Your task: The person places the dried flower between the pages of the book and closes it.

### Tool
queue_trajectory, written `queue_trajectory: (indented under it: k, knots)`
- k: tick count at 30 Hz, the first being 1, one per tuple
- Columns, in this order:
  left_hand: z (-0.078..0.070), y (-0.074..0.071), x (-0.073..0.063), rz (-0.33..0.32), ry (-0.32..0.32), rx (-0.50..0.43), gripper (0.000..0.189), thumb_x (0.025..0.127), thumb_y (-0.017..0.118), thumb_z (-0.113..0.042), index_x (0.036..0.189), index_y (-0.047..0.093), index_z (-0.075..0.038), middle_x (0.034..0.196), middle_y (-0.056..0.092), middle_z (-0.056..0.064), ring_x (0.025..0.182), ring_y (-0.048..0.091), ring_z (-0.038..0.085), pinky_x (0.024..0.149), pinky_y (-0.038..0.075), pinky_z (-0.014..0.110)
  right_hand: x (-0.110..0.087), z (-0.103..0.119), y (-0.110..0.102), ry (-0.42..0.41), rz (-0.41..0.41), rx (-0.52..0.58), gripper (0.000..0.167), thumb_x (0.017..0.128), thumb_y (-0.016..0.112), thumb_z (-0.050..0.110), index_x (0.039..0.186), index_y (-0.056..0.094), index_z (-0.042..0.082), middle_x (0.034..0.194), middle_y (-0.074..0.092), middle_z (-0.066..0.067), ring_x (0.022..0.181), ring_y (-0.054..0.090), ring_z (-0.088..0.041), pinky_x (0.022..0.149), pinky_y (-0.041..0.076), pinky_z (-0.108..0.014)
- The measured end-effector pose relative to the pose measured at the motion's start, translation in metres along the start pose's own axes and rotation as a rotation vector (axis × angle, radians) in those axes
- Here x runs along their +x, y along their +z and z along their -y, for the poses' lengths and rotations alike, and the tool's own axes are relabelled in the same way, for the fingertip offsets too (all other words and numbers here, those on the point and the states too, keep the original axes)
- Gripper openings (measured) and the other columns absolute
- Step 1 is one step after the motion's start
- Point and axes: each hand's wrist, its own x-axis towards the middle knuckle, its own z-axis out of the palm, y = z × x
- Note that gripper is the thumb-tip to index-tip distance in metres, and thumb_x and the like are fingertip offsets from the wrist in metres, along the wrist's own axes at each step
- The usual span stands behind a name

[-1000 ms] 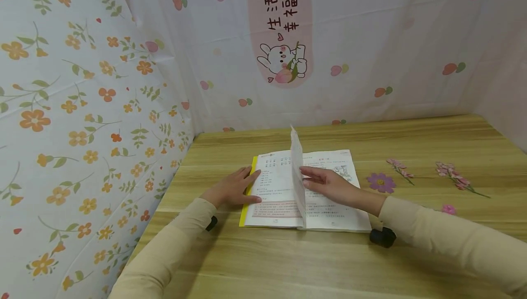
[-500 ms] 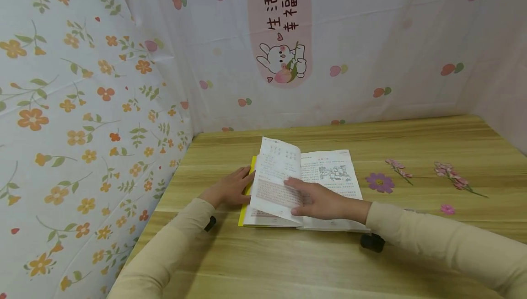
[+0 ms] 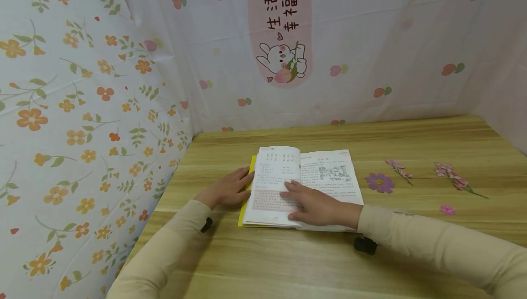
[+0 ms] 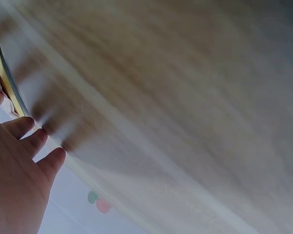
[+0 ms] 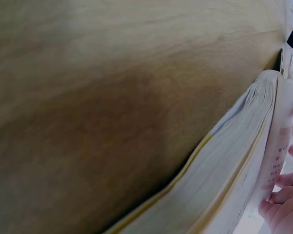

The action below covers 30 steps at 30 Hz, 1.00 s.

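Observation:
An open book with a yellow cover lies on the wooden table, its printed pages spread to both sides. My right hand rests on the left page near the spine, fingers spread and extended. In the right wrist view, the fingertips of that hand touch the page above the thick page block. At the book's left edge lies my left hand, its fingertips and thumb at the yellow cover border. The left wrist view shows the left hand with fingers apart, close to the cover edge.
To the right of the book lie a purple flower, two pink flower sprigs, one nearer and one farther right, and a small pink blossom. Printed cloth hangs behind the table and along the left side.
A page standing upright at the spine has turned over to the left and now lies flat. My right hand moved left with it and down onto the page. The left hand stays at the left edge.

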Motion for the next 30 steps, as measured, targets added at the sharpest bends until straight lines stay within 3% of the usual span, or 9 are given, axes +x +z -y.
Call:
queue_trajectory:
  k: [7, 15, 21, 30]
  knots:
    - [-0.001, -0.003, -0.005, -0.015, -0.018, -0.086, 0.063, 0.104, 0.035, -0.039, 0.157, 0.015, -0.012, 0.159, 0.014, 0.018, 0.145, 0.015, 0.032, 0.114, 0.020, 0.044, 0.000, 0.000, 0.003, -0.027, 0.019, -0.061, 0.059, 0.094, 0.066, 0.032, 0.143, 0.048, 0.005, 0.153, 0.032, -0.019, 0.143, 0.022, -0.036, 0.109, 0.027, -0.051]
    - [-0.002, -0.004, -0.005, -0.057, -0.022, -0.067, 0.064, 0.104, 0.035, -0.042, 0.157, 0.015, -0.012, 0.159, 0.017, 0.018, 0.145, 0.018, 0.032, 0.114, 0.020, 0.045, 0.002, 0.002, 0.004, -0.040, 0.061, -0.117, 0.055, 0.096, 0.061, 0.033, 0.142, 0.049, 0.005, 0.152, 0.031, -0.022, 0.141, 0.023, -0.039, 0.111, 0.024, -0.052]
    - [-0.010, -0.006, 0.003, -0.081, -0.049, -0.016, 0.072, 0.100, 0.037, -0.055, 0.157, 0.019, -0.015, 0.157, 0.023, 0.017, 0.142, 0.025, 0.033, 0.113, 0.023, 0.045, 0.004, 0.003, 0.005, -0.027, 0.099, -0.158, 0.052, 0.097, 0.059, 0.032, 0.141, 0.051, 0.005, 0.152, 0.032, -0.022, 0.142, 0.023, -0.038, 0.112, 0.021, -0.050]
    - [-0.013, 0.002, 0.012, -0.103, -0.032, 0.130, 0.079, 0.097, 0.038, -0.064, 0.155, 0.025, -0.012, 0.153, 0.028, 0.019, 0.139, 0.029, 0.036, 0.110, 0.026, 0.049, 0.008, 0.009, 0.003, -0.020, 0.144, -0.254, 0.052, 0.097, 0.058, 0.032, 0.141, 0.050, 0.005, 0.150, 0.036, -0.022, 0.141, 0.026, -0.038, 0.113, 0.022, -0.048]
